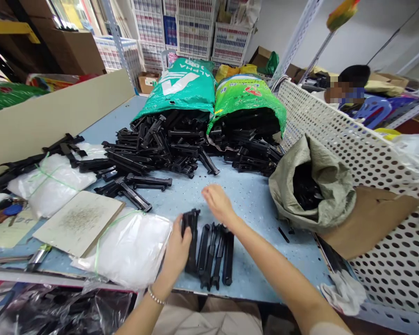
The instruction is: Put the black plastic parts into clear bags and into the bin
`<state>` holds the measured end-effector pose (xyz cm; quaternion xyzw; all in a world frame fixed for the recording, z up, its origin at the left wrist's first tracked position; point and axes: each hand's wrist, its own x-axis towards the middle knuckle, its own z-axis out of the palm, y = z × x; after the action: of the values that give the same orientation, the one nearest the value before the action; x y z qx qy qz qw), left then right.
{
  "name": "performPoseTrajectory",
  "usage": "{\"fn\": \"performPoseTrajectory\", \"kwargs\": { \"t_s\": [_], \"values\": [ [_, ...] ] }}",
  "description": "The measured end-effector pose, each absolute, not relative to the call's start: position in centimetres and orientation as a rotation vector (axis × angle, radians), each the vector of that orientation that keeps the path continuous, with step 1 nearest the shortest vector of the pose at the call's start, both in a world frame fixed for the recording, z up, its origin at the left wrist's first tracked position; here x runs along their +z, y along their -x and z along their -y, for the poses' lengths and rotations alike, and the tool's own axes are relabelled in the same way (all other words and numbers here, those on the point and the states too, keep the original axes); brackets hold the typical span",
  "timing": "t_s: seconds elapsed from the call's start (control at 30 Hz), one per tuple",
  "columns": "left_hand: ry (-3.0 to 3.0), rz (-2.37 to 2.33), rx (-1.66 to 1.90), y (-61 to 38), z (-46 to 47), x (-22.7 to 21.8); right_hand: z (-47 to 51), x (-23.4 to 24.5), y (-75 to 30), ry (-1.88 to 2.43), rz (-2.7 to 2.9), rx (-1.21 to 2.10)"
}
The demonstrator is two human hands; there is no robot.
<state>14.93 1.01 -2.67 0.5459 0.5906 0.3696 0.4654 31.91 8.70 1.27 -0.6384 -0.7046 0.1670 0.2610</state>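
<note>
My left hand (177, 249) grips a long black plastic part (192, 242) that stands at the left end of a short row of like black parts (214, 253) lying side by side on the blue table (251, 195). Above the row's far end hovers my right hand (217, 203), fingers loosely apart, holding nothing. Farther back a big heap of the same black parts (167, 146) spills from a teal sack (181, 88) and a green sack (246, 100).
A grey sack of black pieces (314, 186) sits at the right against a white perforated panel (370, 158). White tied plastic bundles (129, 251) and a cardboard sheet (80, 221) lie at the left. A person sits behind the panel at the far right.
</note>
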Motion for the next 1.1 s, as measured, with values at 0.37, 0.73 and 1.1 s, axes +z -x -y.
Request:
{"fn": "performPoseTrajectory", "kwargs": {
  "t_s": [0.37, 0.73, 1.1],
  "values": [
    [-1.489, -1.287, 0.947, -15.2, -0.4, -4.6, -14.0, 1.6, -35.8, 1.985, 1.431, 0.742],
    [-0.799, -0.805, 0.914, -19.3, -0.9, 4.5, 0.7, 5.2, -33.9, 1.527, 1.590, 0.532],
    [-0.742, -0.994, 0.984, -17.2, -1.5, 4.1, 1.0, 3.5, -30.4, 1.319, 1.788, 0.823]
  ]
}}
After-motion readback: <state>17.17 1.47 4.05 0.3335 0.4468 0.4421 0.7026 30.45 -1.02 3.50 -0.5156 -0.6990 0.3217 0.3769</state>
